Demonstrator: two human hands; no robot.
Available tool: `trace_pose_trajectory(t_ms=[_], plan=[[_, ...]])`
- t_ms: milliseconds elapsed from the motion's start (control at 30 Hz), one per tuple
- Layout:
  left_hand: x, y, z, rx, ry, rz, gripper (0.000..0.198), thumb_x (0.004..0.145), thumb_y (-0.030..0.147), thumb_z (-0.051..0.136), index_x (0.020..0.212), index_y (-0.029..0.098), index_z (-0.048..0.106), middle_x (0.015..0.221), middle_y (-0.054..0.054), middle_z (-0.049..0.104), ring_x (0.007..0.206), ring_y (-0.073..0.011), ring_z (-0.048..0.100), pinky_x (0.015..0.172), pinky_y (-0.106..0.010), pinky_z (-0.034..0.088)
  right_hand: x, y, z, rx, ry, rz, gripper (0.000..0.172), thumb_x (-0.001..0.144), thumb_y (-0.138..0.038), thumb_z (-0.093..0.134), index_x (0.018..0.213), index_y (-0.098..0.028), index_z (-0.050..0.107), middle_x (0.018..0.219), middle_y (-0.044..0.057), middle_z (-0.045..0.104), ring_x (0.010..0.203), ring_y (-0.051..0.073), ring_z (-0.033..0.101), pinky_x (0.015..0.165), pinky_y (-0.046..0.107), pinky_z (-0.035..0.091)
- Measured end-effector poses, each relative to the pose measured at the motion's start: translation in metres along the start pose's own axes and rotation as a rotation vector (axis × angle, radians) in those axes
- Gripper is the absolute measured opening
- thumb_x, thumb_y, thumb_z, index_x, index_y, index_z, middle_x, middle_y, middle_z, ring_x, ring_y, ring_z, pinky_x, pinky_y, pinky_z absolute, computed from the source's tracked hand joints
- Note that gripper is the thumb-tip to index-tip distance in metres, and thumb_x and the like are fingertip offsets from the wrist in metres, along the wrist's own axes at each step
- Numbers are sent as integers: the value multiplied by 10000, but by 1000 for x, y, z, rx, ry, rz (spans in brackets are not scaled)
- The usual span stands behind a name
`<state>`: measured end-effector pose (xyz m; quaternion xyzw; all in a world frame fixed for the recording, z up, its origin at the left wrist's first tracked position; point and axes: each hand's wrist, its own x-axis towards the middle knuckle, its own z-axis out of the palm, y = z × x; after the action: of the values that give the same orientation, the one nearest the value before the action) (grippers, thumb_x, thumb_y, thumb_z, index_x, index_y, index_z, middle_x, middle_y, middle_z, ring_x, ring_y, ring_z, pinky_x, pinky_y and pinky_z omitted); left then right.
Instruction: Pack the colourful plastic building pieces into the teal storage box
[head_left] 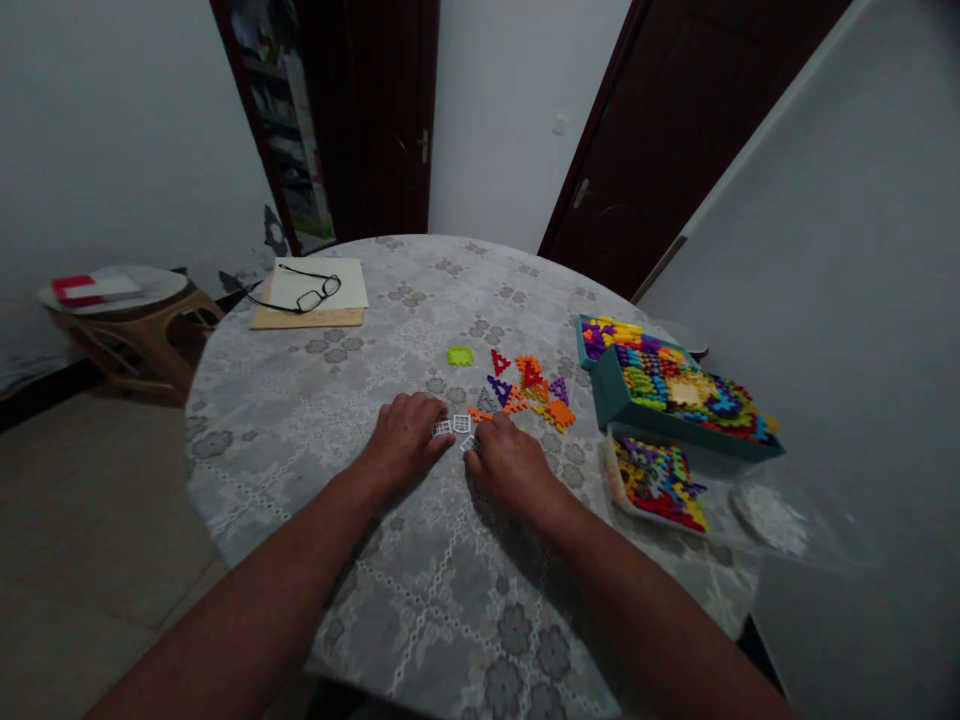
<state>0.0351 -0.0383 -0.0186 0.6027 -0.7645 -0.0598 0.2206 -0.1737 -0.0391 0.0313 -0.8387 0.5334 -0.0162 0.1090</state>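
Observation:
My left hand [405, 435] is closed, with thumb and fingers at a small white lattice piece like a toy window [442, 428]. A second white lattice piece [461, 423] lies between my hands. Closed as well, my right hand [514, 458] has its fingertips on another white piece [469, 443], partly covered by them. Just beyond the hands are loose plastic building pieces: a lime green square [460, 356], a red triangle [499, 362], a purple triangle [558, 390], a grey triangle [486, 400] and an orange square [559, 414].
Teal boxes [611, 395] full of colourful pieces stand on the right. Nearer sits a clear tub [619, 490] of pieces, beside a plastic bag [772, 515] with white pieces. Eyeglasses [319, 293] rest on papers [352, 275] at the back left of the round table [450, 620].

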Motion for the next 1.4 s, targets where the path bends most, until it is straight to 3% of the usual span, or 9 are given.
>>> trace_pose_trajectory(t_ms=[200, 333, 500, 633, 733, 900, 1067, 1233, 1400], plan=[[1, -4, 0, 32, 2, -19, 245, 926, 413, 824, 1046, 237, 703, 1130, -115, 706, 1085, -341, 600, 882, -439, 442, 2, 4, 1, 149, 18, 16, 162, 984, -295, 701, 1128, -227, 670, 1215, 119, 704, 1086, 266, 673, 902, 350, 499], [2, -5, 0, 18, -15, 6, 170, 958, 369, 775, 1026, 229, 708, 1096, -112, 722, 1079, -335, 612, 868, -434, 441, 4, 9, 4, 242, 39, -84, 13, 993, -234, 664, 999, -233, 652, 1090, 65, 738, 994, 221, 656, 859, 307, 472], [4, -6, -5, -51, -8, 17, 100, 992, 333, 702, 985, 233, 697, 1000, -78, 738, 998, -289, 648, 866, -409, 464, 9, 17, 1, 351, 79, -149, 127, 999, -189, 650, 1097, -234, 717, 1069, 43, 781, 973, 204, 693, 876, 291, 483], [6, -12, -5, -138, 100, -45, 106, 1016, 325, 627, 982, 234, 671, 989, -67, 720, 934, -249, 652, 844, -375, 498, 22, 20, -1, 325, 59, -147, 387, 996, -178, 665, 1377, -237, 702, 1179, 67, 809, 1053, 216, 734, 940, 294, 506], [8, -17, -1, -196, 182, -53, 112, 1022, 321, 595, 979, 237, 656, 995, -67, 707, 944, -246, 657, 868, -377, 524, 35, 18, -5, 227, 16, -151, 435, 990, -194, 674, 1423, -224, 705, 1236, 89, 811, 1093, 234, 750, 942, 286, 514], [11, -20, 4, -224, 203, -9, 143, 960, 179, 550, 1014, 229, 672, 1016, -80, 703, 987, -254, 672, 944, -402, 555, 52, 9, -19, 71, -86, -112, 402, 972, -201, 684, 1371, -210, 735, 1310, 114, 798, 1199, 278, 740, 958, 303, 506], [9, -20, 5, -244, 210, -18, 250, 940, 131, 540, 1114, 214, 700, 1088, -98, 733, 1060, -256, 701, 999, -404, 567, 62, 4, -25, 30, -138, -67, 354, 935, -182, 715, 1289, -165, 734, 1288, 146, 788, 1136, 269, 737, 869, 295, 481], [9, -17, 1, -343, 208, -71, 341, 968, 176, 574, 1284, 224, 697, 1204, -94, 783, 1099, -248, 741, 1026, -402, 580, 58, 4, -21, 60, -49, -63, 264, 904, -174, 748, 1168, -177, 724, 1184, 105, 769, 995, 214, 691, 784, 268, 426], [7, -7, -7, -428, 169, -132, 368, 1004, 251, 592, 1357, 223, 692, 1139, -93, 820, 1032, -249, 774, 986, -411, 597, 44, 3, -11, 257, 45, -171, 99, 928, -174, 719, 1022, -201, 705, 933, 14, 721, 860, 178, 628, 754, 263, 400]])
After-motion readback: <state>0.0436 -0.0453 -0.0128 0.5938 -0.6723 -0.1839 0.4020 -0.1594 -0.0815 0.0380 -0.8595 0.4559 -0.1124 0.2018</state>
